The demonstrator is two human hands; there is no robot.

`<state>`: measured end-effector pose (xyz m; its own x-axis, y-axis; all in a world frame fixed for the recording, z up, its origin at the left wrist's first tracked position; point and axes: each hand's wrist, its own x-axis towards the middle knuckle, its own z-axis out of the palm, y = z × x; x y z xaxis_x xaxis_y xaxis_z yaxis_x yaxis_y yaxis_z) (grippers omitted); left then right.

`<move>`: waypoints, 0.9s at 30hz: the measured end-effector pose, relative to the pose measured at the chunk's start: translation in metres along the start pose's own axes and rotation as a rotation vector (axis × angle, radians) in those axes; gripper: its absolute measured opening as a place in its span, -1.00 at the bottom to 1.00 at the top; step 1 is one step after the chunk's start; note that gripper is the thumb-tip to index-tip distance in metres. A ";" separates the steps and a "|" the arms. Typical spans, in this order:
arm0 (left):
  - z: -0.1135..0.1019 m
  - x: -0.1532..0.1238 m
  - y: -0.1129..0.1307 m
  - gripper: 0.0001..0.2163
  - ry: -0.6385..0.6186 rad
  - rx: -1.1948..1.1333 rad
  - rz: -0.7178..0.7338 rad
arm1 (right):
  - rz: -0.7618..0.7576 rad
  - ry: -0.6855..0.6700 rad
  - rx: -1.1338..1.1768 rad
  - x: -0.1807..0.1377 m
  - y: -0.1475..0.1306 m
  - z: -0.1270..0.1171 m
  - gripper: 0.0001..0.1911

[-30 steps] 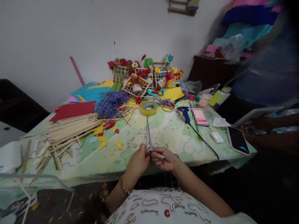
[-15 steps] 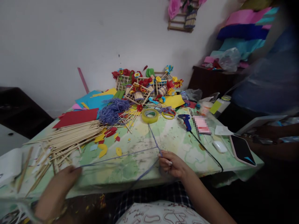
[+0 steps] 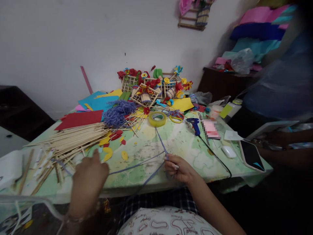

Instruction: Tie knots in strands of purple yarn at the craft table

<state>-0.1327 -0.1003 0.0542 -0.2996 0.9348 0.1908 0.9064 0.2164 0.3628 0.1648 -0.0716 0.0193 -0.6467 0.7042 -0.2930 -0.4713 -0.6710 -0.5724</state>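
My right hand (image 3: 178, 168) is closed in a pinch on purple yarn (image 3: 160, 137) over the front of the table. One stretch of it runs up to a roll of clear yellowish tape (image 3: 157, 119); another hangs toward the table's front edge. A third stretch slants left and passes behind my left hand (image 3: 90, 174), with a tail showing on its far side. Motion blurs the left hand; its index finger points forward, and its other fingers are unclear, so whether it grips the yarn cannot be told.
Thin wooden sticks (image 3: 80, 138) and a purple yarn heap (image 3: 118, 113) lie left. Behind stand stick frames with paper flowers (image 3: 146, 94). Scissors (image 3: 176, 118), a blue glue gun (image 3: 194, 125) with its cable, and a phone (image 3: 251, 155) lie right. Another person's arm (image 3: 283, 145) is at far right.
My left hand has moved right and inward from the table's left front, its index finger now stretched forward. The left yarn stretch has slackened and sags. My right hand has kept its pinch, nearly still.
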 end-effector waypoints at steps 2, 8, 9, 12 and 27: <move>0.016 0.004 0.045 -0.61 0.041 -0.118 0.114 | 0.007 -0.022 0.022 0.000 0.000 0.001 -0.70; 0.084 -0.001 0.134 -0.67 -0.669 -1.167 0.100 | 0.024 -0.050 0.001 0.001 -0.001 0.010 -0.81; 0.091 -0.003 0.139 -0.67 -0.761 -1.256 0.053 | 0.025 -0.048 -0.011 0.001 0.000 0.011 -0.82; 0.102 -0.004 0.138 -0.70 -0.817 -1.307 -0.021 | 0.018 -0.045 -0.038 -0.001 0.000 0.011 -0.83; 0.088 0.013 0.103 -0.68 -0.827 -1.073 0.098 | -0.061 0.022 -0.312 -0.010 0.004 0.004 -0.63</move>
<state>-0.0172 -0.0407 0.0133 0.3610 0.9100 -0.2040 0.1232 0.1703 0.9777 0.1671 -0.0816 0.0228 -0.6086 0.7479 -0.2653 -0.2996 -0.5261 -0.7959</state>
